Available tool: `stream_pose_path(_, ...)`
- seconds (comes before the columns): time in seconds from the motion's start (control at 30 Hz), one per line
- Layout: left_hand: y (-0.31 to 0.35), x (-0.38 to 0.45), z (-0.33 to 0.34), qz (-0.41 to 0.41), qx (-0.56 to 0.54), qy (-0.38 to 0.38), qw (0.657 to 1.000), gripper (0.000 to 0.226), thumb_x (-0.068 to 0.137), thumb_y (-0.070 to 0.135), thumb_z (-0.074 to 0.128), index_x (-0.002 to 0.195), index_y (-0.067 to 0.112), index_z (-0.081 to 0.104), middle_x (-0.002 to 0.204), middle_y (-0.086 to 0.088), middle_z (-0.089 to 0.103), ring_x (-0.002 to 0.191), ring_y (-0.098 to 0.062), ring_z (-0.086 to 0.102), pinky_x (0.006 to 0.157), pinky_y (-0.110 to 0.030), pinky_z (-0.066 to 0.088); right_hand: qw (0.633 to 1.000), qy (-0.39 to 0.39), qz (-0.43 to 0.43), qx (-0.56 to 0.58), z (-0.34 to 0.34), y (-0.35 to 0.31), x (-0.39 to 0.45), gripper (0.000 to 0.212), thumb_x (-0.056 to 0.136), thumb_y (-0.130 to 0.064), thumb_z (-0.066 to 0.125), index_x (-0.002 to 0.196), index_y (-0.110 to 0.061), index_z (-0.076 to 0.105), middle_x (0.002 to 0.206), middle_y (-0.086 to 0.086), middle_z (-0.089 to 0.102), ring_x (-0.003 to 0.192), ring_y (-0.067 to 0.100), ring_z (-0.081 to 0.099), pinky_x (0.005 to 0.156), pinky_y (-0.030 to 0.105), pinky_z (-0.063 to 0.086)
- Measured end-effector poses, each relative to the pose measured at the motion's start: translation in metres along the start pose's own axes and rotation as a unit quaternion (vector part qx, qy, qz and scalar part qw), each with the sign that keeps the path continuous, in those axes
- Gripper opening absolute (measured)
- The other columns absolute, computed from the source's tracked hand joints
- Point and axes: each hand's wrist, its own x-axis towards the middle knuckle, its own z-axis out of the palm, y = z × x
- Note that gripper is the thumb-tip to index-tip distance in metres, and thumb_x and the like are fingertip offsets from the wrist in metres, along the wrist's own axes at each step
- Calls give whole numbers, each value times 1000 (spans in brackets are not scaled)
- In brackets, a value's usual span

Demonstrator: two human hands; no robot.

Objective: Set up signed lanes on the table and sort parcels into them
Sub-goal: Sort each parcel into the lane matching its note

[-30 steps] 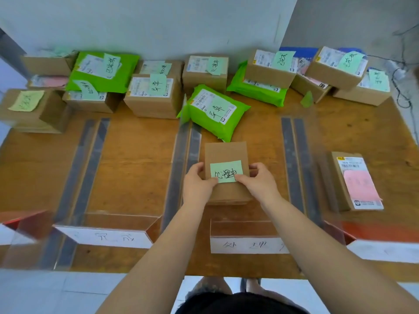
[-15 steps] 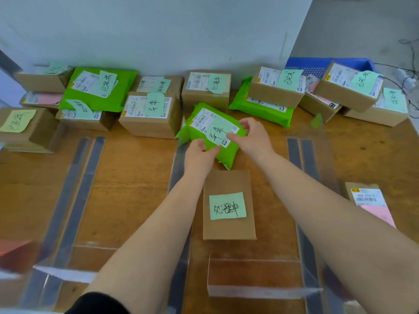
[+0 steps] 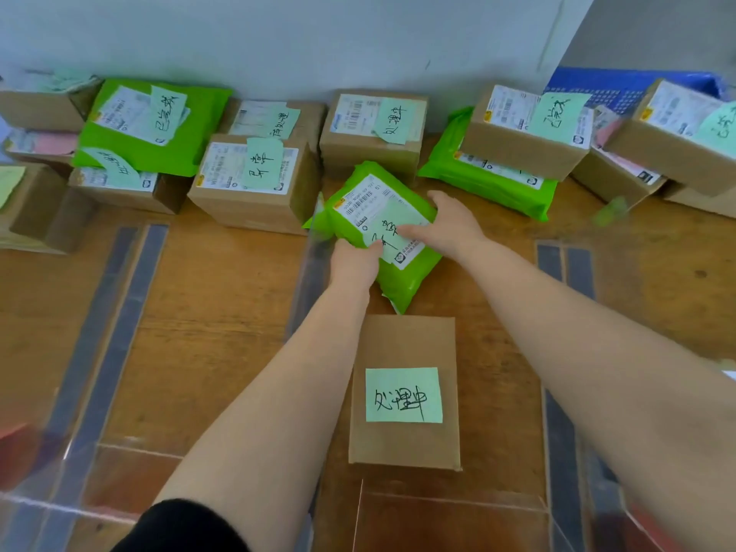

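Note:
A green mailer bag (image 3: 402, 280) with a white shipping label and a green sticky note lies at the head of the middle lane. My left hand (image 3: 354, 264) grips its near left edge. My right hand (image 3: 450, 225) holds its right side, thumb over the label. Just in front of it, a flat brown box (image 3: 404, 344) with a green handwritten note lies in the middle lane, free of both hands.
Several brown boxes (image 3: 247, 193) and green mailers (image 3: 486, 181) with sticky notes line the far edge by the wall. Grey tape strips (image 3: 115, 312) and clear dividers (image 3: 565, 352) mark lanes on the wooden table (image 3: 223, 312). Clear sign stands (image 3: 450, 515) sit at the near edge.
Both hands left the brown box in the middle lane, reached forward and took hold of the green mailer. The camera leaned closer to the table.

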Motion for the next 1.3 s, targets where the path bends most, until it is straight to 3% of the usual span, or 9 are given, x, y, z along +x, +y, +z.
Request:
stream_pose_path(0.13,4,-12,-2,47,15,10,999,31,84,10,64,112,4,52,120,-14,61,107,-28,60,92,-44,50,998,12,-14,54,-7,-2,-14,56,71,-40,75,117,-15,54,119,8,58,108,24,58,91,40,48)
stream_pose_path(0.3,24,-42,-9,113,-80,0,990,38,81,6,69,115,11,53,115,-11,65,97,-23,65,87,-44,54,985,59,-31,162,-36,-10,-48,69,71,-30,78,129,-11,46,123,5,57,108,21,59,90,35,49)
stream_pose_path(0.43,53,-76,-17,174,-152,-2,973,38,85,10,66,120,6,50,106,-7,63,83,-13,64,76,-28,56,960,99,-76,251,-70,-27,-86,58,74,-20,77,123,-9,47,110,-2,57,94,12,57,84,29,49)
stream_pose_path(0.53,68,-106,-31,191,-214,-15,958,25,85,11,66,107,12,54,104,-6,63,92,-21,64,85,-38,55,941,102,-100,308,-90,-40,-114,52,74,-21,78,116,-14,48,108,-3,57,96,11,57,88,32,51)
stream_pose_path(0.7,69,-158,-69,200,-256,2,946,18,85,15,67,93,25,54,110,-12,64,101,-32,65,91,-52,51,901,64,-135,408,-92,-66,-167,51,77,-18,76,115,-20,42,107,-3,58,96,14,63,84,32,55)
stream_pose_path(0.83,43,-201,-107,225,-275,61,933,20,86,15,65,101,20,53,100,-5,65,85,-20,68,77,-38,57,874,-4,-168,456,-77,-82,-208,46,79,-15,73,115,-22,45,98,-10,57,82,3,63,62,16,54)
stream_pose_path(1.0,-5,-252,-150,231,-262,159,923,15,84,19,68,94,23,58,99,-8,67,89,-28,68,82,-45,55,870,-103,-181,447,-42,-93,-254,41,79,-17,74,110,-24,48,102,-5,60,90,14,66,72,31,57)
stream_pose_path(1.2,-55,-297,-190,208,-285,212,911,18,84,17,68,93,25,55,99,-10,70,78,-24,70,74,-40,58,874,-164,-196,414,-2,-102,-305,45,78,-19,75,115,-20,49,103,-2,63,90,18,67,72,36,58)
stream_pose_path(1.3,-73,-316,-208,214,-271,249,905,20,82,17,70,92,26,55,76,6,74,66,-14,71,61,-31,60,875,-187,-201,400,15,-108,-328,42,78,-18,75,109,-23,47,107,2,66,90,21,69,72,39,59)
